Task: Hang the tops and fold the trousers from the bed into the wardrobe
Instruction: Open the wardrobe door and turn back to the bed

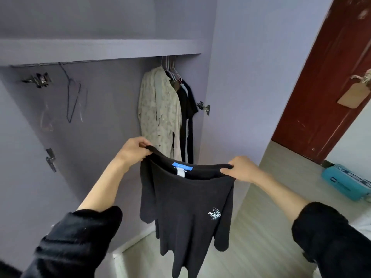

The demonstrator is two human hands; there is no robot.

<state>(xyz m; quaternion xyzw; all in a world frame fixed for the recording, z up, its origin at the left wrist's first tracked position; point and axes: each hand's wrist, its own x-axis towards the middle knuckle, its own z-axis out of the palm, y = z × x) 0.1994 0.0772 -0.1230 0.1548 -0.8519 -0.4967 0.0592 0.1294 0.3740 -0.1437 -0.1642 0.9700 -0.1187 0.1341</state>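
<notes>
Head view: both hands [134,150] [242,169] grip black top [186,207], possibly shoulders.

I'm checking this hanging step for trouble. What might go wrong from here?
Both the left hand and the right hand grip the black top at its shoulders, so neither is free to take the empty hanger. Letting go with one hand may drop a shoulder toward the floor.
</notes>
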